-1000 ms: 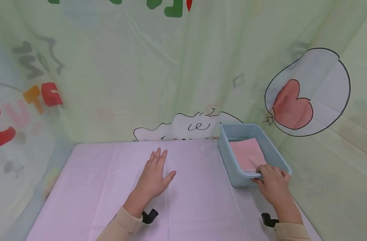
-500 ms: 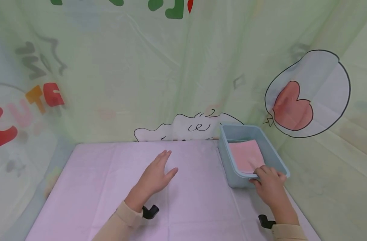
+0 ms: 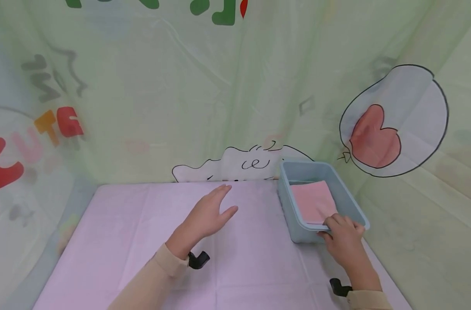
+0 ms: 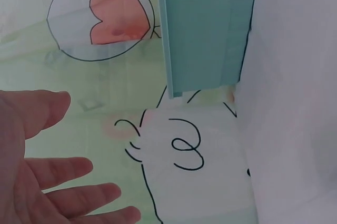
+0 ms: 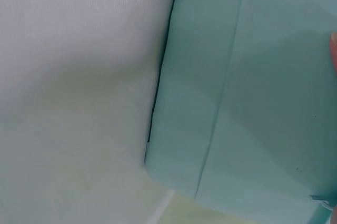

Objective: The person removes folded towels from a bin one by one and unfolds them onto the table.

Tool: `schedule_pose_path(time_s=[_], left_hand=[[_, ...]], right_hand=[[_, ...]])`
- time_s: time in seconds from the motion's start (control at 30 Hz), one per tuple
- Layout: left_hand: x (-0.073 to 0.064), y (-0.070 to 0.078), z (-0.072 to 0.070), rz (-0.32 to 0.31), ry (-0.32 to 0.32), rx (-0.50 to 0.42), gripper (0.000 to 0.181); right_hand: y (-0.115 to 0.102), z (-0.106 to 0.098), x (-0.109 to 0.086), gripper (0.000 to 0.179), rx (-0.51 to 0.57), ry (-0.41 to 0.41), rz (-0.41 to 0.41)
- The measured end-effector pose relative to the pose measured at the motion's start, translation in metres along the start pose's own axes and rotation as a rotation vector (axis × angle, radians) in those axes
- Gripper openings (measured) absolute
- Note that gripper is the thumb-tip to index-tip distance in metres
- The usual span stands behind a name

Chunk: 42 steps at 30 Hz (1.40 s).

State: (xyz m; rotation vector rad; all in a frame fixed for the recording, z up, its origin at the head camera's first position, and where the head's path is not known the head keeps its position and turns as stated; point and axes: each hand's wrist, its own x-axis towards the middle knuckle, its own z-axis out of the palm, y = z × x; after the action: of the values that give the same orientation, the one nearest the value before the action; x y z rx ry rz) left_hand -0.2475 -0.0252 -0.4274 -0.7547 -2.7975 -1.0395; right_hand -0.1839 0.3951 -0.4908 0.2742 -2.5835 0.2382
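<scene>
A light blue plastic bin (image 3: 305,234) stands at the back right of the table, with a folded pink cloth (image 3: 314,202) lying inside. My right hand (image 3: 344,241) grips the bin's near rim, fingers hooked over the edge and thumb below it on the outside. In the right wrist view the bin's side wall (image 5: 263,103) fills much of the picture, and only a bit of a fingertip shows at the right edge. Left of the bin, my left hand (image 3: 206,215) hovers over the table with its fingers extended and thumb spread, holding nothing. The left wrist view shows those fingers (image 4: 79,200) apart from the bin (image 4: 208,29).
A pale pink cloth covers the table (image 3: 250,267). Behind it hangs a light green printed curtain (image 3: 161,99), close to the bin's far end, and it continues along both sides. Each wrist carries a small black mount (image 3: 198,260).
The bin has slid slightly left and toward me, with my right hand on its rim throughout. My left hand has moved a little right and forward, toward the bin.
</scene>
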Motion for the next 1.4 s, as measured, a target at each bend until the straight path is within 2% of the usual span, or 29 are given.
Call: schedule_pose_path(time_s=[0.23,0.5,0.7,0.83,1.03,1.1,1.4], left_hand=[[0.014,0.015,-0.001,0.026,-0.021,-0.015,0.069],[0.034,0.031,0.0,0.079,-0.026,-0.027,0.063],[0.051,0.042,0.003,0.076,-0.056,-0.071,0.06],[0.06,0.047,0.003,0.051,-0.095,-0.19,0.059],[0.072,0.05,0.002,-0.008,-0.166,-0.484,0.055],[0.074,0.05,0.003,-0.022,-0.185,-0.556,0.054],[0.088,0.058,0.012,-0.069,-0.261,-0.743,0.046]], right_hand=[[-0.008,-0.005,-0.004,0.035,0.001,-0.034,0.014],[-0.02,-0.008,-0.009,0.037,0.023,-0.033,0.007],[-0.028,-0.007,-0.013,0.038,0.023,-0.019,-0.006],[-0.032,-0.005,-0.017,0.04,0.025,0.005,-0.022],[-0.044,-0.005,-0.022,0.041,0.022,0.015,-0.037],[-0.047,-0.006,-0.023,0.041,0.02,0.022,-0.047],[-0.059,-0.01,-0.031,0.046,0.011,0.048,-0.072]])
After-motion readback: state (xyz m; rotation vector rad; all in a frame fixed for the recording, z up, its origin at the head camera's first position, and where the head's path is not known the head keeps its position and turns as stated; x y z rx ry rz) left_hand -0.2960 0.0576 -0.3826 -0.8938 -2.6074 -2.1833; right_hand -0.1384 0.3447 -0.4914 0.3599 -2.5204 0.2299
